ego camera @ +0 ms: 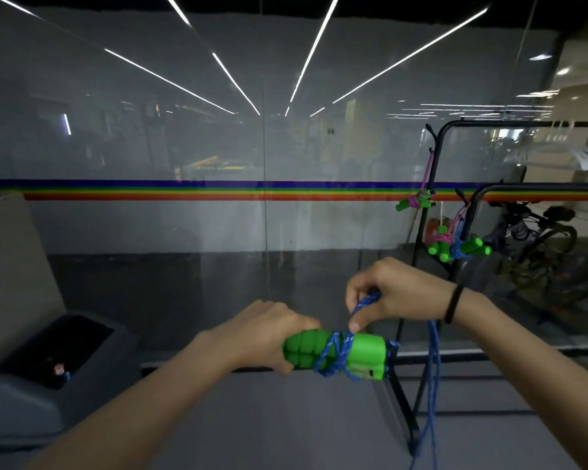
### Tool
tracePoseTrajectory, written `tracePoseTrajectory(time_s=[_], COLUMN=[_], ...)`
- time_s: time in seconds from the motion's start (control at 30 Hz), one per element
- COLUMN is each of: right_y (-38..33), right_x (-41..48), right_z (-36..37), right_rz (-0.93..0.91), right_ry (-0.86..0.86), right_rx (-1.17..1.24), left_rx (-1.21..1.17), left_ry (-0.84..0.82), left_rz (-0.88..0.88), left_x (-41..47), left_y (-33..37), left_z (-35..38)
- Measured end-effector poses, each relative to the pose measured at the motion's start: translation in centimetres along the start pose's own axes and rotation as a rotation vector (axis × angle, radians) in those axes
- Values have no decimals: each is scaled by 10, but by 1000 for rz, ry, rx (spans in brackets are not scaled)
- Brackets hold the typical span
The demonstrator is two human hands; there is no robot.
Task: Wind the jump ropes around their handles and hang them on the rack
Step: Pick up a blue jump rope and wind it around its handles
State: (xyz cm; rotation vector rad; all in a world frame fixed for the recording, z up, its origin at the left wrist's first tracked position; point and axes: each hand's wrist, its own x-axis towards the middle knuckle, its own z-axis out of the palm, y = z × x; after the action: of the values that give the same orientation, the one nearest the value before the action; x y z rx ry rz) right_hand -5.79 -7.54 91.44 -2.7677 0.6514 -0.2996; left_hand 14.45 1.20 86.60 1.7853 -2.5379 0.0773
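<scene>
Nearest me, just in front of the rack's foot, the left hand [269,334] is wrapped round the ribbed ends of the two green handles [364,354]. It holds them level and side by side, so the cord has a firm core to bind onto. Just above them the right hand [391,293] pinches the blue rope [433,385] between thumb and curled fingers, drawing it taut over the few turns that cross the handles. The slack hangs down before the rack's base, so the winding looks only part done.

On the rack [439,154] itself hang a pink bundle [416,201], a second pink bundle [440,244] and a blue bundle [469,249]. Behind it runs a rainbow stripe [184,191]. I can read no writing anywhere.
</scene>
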Motion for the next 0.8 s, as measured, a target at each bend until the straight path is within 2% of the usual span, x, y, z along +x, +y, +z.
tracePoseTrajectory(time_s=[0.13,0.23,0.3,0.37,0.43,0.53,0.57,0.67,0.73,0.8], right_y=[19,45,44,27,12,-3,-7,-16,-13,-8], right_x=[6,4,0,-2,-5,-15,-20,-30,-30,-28], right_z=[21,64,91,101,101,90,84,59,43,32], right_rz=[-65,72,186,194,202,144,117,17,-12,1], right_ry=[47,140,228,271,304,293,249,155,194,209], right_rx=[639,1060,1143,1176,1067,622,395,-236,-346,-238], left_rx=[-181,-437,-704,-924,-993,-998,-910,-396,-109,75], left_ry=[66,164,253,371,457,500,469,258,161,138], left_rz=[101,122,81,-1,-111,-307,-346,-323,-273,-138], left_x=[-9,-10,-7,-1,7,17,17,12,8,6], left_y=[2,2,0,-4,-8,-17,-19,-16,-6,2], left_z=[-9,-10,-7,-4,1,6,6,13,18,20])
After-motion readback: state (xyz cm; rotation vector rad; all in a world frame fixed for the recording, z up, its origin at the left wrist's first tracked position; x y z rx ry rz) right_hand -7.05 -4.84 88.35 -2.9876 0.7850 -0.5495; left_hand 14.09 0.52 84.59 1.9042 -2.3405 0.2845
